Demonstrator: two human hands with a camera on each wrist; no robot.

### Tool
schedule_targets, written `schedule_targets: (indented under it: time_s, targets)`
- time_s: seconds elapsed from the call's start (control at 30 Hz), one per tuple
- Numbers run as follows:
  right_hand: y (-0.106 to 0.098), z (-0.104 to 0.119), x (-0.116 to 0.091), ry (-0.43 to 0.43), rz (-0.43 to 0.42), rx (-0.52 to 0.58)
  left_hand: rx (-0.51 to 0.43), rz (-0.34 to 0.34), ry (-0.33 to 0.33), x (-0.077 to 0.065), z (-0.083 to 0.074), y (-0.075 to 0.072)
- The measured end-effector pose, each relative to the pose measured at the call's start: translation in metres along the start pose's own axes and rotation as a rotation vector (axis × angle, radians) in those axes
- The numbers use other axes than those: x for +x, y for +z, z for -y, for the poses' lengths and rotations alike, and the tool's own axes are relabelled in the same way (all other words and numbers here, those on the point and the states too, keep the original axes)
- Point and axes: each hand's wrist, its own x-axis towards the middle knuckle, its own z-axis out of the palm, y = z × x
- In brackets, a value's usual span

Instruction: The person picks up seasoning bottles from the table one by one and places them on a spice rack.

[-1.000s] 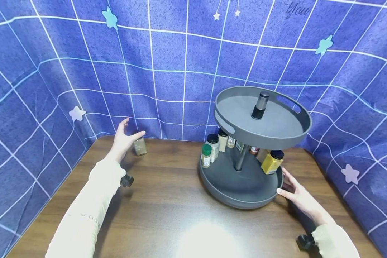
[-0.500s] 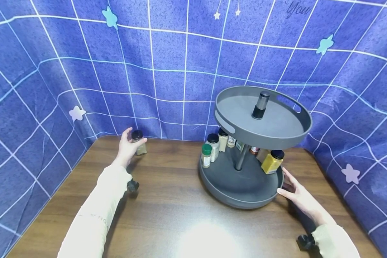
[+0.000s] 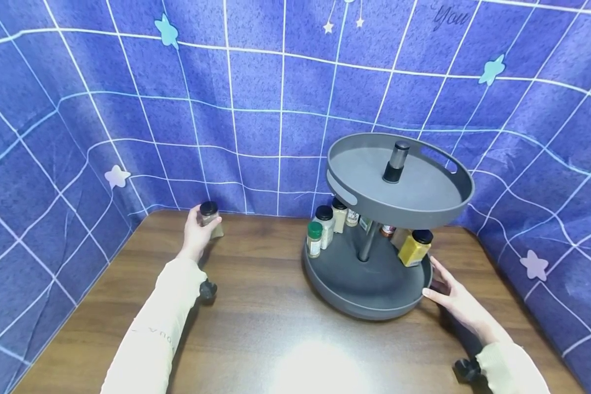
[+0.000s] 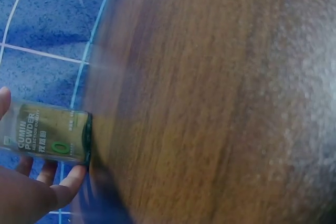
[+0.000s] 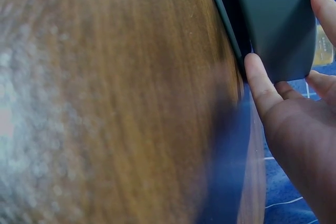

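At the back left of the table, my left hand [image 3: 196, 236] holds a cumin powder jar [image 3: 209, 208] with a black lid, thumb on one side and fingers on the other. The jar stands upright. Its printed label [image 4: 50, 132] shows in the left wrist view. On the right is a grey two-tier turntable [image 3: 364, 298]. My right hand [image 3: 455, 301] grips the lower tier's rim, its thumb at the top edge. In the right wrist view a fingertip [image 5: 255, 65] reaches the underside of the tier wall [image 5: 278, 19].
On the lower tier stand a green-lidded jar [image 3: 314, 241], black-lidded jars [image 3: 326, 225] and a yellow jar [image 3: 415, 249], with others partly hidden behind the post. The upper tier [image 3: 428, 183] overhangs them. A blue gridded cloth [image 3: 256, 131] hangs behind the wooden table [image 3: 256, 284].
My left hand has come in from above and to the left, and its fingers have closed around the cumin powder jar. The right hand and the turntable stay put.
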Motion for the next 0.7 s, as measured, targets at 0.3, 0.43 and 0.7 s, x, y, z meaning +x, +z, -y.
schedule_targets:
  time_s: [0.3, 0.43, 0.7]
  targets:
    - [0.0016, -0.0009, 0.0002, 0.009, -0.01, -0.023, 0.021, 0.009, -0.016, -0.0007, 0.0002, -0.0019]
    - [0.002, -0.0006, 0.0005, 0.001, -0.009, -0.023, 0.016, 0.021, -0.023, 0.0011, -0.0002, -0.0031]
    - [0.0015, -0.0002, 0.0, 0.017, -0.013, -0.047, 0.014, 0.047, -0.023, 0.0005, -0.0062, -0.0041]
